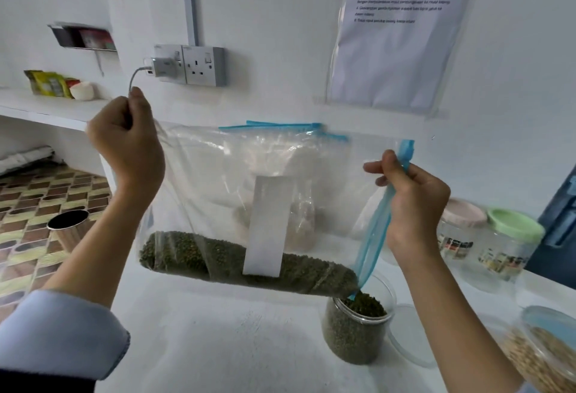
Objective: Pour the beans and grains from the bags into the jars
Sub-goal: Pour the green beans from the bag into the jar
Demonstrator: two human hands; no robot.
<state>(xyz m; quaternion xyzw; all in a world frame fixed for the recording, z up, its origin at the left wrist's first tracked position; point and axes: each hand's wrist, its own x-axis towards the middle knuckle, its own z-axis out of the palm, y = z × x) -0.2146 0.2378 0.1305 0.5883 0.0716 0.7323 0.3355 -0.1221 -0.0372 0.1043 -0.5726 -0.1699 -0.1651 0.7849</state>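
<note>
Bag (pixel 218 174) pinched in both hands' fingers over jar (pixel 355 330); white counter (pixel 233 346); tiled floor (pixel 46 205) beyond

The held bag (pixel 249 205) is spanning the middle of the surface (pixel 218 346), blocking passage front to back above the open jar (pixel 355 330). Lidded jars (pixel 486 237) are crowding the right rear, a grain jar (pixel 542 358) the right front. Bare surface is lying open beneath the bag, left of the open jar.
</note>
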